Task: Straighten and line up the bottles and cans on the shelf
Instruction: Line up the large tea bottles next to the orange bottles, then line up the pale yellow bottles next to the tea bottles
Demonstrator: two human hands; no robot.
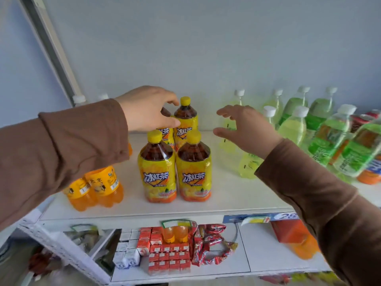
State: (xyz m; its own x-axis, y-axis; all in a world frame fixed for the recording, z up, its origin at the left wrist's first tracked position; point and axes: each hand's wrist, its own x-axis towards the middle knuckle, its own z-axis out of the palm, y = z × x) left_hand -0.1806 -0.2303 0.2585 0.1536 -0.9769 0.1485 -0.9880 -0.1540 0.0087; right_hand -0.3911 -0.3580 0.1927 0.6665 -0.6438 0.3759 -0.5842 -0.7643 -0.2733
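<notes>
yellow-labelled iced tea bottles (pixel 175 162) stand two by two in the middle of the white shelf (pixel 226 199), and you are squaring that block. your left hand (pixel 148 109) pinches the neck of the rear-left tea bottle (pixel 165 131), its cap hidden by your fingers. your right hand (pixel 245 129) hovers spread and empty, just in front of the pale green bottles (pixel 292 124). next, nudge that rear bottle flush behind its front mate.
</notes>
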